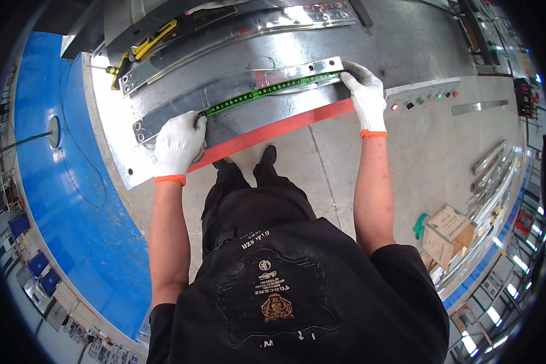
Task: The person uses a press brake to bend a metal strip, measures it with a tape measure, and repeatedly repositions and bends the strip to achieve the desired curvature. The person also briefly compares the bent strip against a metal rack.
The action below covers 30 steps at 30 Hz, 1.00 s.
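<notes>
Green flexible measuring tape (267, 91) stretched along long grey metal strip with bolt holes (236, 97), upper centre of frame. Left hand (179, 142) in white glove pins tape's lower-left end, fingers curled on it; right hand (365, 94) presses upper-right end. Risk: tape slipping under glove, skewing off strip. Red-edged steel table (273, 130) beneath; yellow-handled tools (142, 48) upper left.

Green tape measure (267, 91), white gloves (179, 142)

Single head view — fisheye, looking steeply down, close over workbench (406, 42).
</notes>
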Available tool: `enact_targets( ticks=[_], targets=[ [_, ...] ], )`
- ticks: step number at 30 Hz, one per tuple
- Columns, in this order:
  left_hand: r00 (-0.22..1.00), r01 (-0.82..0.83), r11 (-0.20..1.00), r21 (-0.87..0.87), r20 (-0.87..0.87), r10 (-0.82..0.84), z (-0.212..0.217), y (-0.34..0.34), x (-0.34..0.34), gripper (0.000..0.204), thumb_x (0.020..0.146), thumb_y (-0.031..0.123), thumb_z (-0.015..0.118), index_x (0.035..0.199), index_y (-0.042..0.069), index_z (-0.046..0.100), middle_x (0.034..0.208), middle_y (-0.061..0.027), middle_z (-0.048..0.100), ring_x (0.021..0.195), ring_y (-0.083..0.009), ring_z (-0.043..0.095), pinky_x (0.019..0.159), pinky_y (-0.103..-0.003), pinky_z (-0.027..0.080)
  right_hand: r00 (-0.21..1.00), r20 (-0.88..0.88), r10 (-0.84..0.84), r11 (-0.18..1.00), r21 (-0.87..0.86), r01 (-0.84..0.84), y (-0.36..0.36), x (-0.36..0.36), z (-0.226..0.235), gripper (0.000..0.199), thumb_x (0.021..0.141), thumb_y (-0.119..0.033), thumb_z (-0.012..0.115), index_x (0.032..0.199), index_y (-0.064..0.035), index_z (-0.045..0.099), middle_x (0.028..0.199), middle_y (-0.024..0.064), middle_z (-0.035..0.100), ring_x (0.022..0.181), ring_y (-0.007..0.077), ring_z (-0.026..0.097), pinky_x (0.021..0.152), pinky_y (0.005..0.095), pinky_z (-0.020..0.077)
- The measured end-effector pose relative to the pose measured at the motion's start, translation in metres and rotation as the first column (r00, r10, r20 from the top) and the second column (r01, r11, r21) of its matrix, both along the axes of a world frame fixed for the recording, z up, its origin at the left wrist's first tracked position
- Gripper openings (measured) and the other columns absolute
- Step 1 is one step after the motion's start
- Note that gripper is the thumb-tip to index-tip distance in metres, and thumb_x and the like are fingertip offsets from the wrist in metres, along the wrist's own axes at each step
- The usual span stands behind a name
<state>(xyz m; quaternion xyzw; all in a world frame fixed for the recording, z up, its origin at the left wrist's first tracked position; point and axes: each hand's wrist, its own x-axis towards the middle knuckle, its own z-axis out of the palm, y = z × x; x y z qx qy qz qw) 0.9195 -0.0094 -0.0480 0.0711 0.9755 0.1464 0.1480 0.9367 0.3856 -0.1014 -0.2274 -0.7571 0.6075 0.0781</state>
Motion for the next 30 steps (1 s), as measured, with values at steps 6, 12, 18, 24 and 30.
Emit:
enact_targets(
  ticks=[6, 12, 18, 24, 30],
  targets=[
    [1.0, -0.003, 1.0, -0.027, -0.026, 0.002, 0.001, 0.003, 0.002, 0.035, 0.102, 0.034, 0.056, 0.094, 0.006, 0.074, 0.076, -0.0154, 0.072, 0.081, -0.0378, 0.072, 0.077, -0.049, 0.056, 1.0, -0.021, -0.001, 1.0, 0.015, 0.002, -0.001, 0.001, -0.002, 0.034, 0.095, -0.002, 0.07, 0.128, 0.007, 0.069, 0.122, 0.0133, 0.074, 0.11, 0.0176, 0.069, 0.102, 0.0292, 0.051],
    [1.0, -0.01, 0.998, -0.062, -0.016, 0.009, 0.001, 0.004, 0.001, 0.035, 0.101, 0.035, 0.055, 0.095, 0.007, 0.075, 0.08, -0.0155, 0.074, 0.085, -0.0378, 0.072, 0.079, -0.049, 0.056, 0.999, -0.054, -0.006, 1.0, 0.024, 0.008, 0.002, 0.001, -0.007, 0.034, 0.093, -0.001, 0.071, 0.126, 0.0058, 0.07, 0.118, 0.0142, 0.076, 0.104, 0.0171, 0.071, 0.097, 0.0288, 0.0546],
    [0.999, -0.026, 0.997, -0.066, -0.038, 0.024, -0.003, 0.003, 0.002, 0.035, 0.101, 0.036, 0.056, 0.095, 0.008, 0.076, 0.082, -0.0158, 0.074, 0.086, -0.0382, 0.072, 0.08, -0.049, 0.056, 0.999, -0.055, 0.0, 1.0, 0.032, 0.002, 0.0, 0.001, -0.005, 0.034, 0.093, -0.001, 0.071, 0.126, 0.0055, 0.07, 0.118, 0.0139, 0.076, 0.104, 0.0172, 0.071, 0.097, 0.029, 0.0544],
    [0.998, -0.058, 0.997, -0.058, 0.024, 0.06, 0.005, 0.007, 0.001, 0.034, 0.1, 0.035, 0.058, 0.099, 0.006, 0.077, 0.089, -0.0199, 0.074, 0.089, -0.0409, 0.071, 0.082, -0.05, 0.055, 0.999, -0.049, 0.005, 1.0, 0.02, -0.004, 0.001, 0.002, -0.004, 0.035, 0.093, -0.002, 0.071, 0.127, 0.0064, 0.07, 0.12, 0.0137, 0.075, 0.107, 0.0176, 0.07, 0.099, 0.0292, 0.0529],
    [0.999, -0.034, 0.998, -0.061, 0.01, 0.035, 0.004, 0.006, 0.002, 0.034, 0.101, 0.033, 0.057, 0.097, 0.005, 0.076, 0.085, -0.019, 0.073, 0.086, -0.0399, 0.071, 0.08, -0.05, 0.055, 0.999, -0.053, -0.004, 1.0, 0.007, 0.004, 0.002, 0.002, -0.005, 0.034, 0.093, -0.002, 0.071, 0.127, 0.0057, 0.07, 0.119, 0.0121, 0.075, 0.105, 0.0171, 0.07, 0.097, 0.0288, 0.0529]
  ],
)
